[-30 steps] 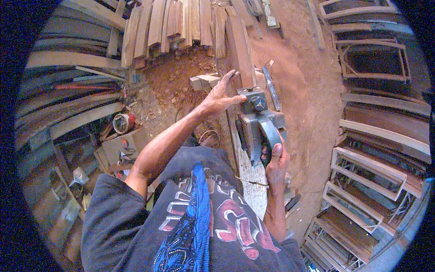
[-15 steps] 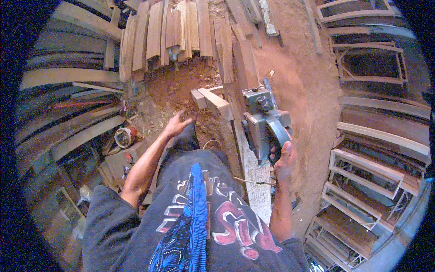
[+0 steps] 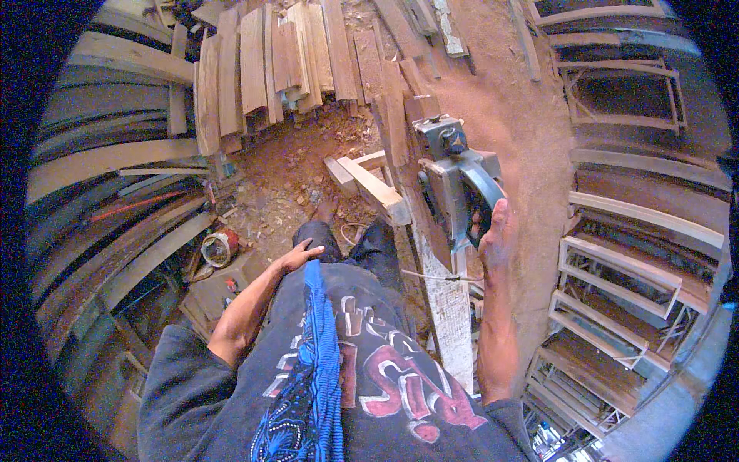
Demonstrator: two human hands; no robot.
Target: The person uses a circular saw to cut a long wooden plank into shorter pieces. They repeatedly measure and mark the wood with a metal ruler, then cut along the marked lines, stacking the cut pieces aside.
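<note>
My right hand is wrapped around the curved rear handle of a dark electric hand planer. The planer sits on a long brown plank running away from me. Its underside and the thumb-side grip are partly hidden. My left hand lies on my left knee, fingers stretched out, holding nothing. Just left of the planer, a pale squared timber piece rests against the plank, with a shorter block beside it. A thin cord crosses near my right wrist.
A white-coated board lies below the planer. Several sawn boards are stacked ahead. Wooden frames line the right side, and long timbers the left. A small bucket stands at left. Sawdust covers the ground.
My left hand has come back from mid-air onto my knee. The planer, still in my right hand, has slid a little farther forward along the plank.
</note>
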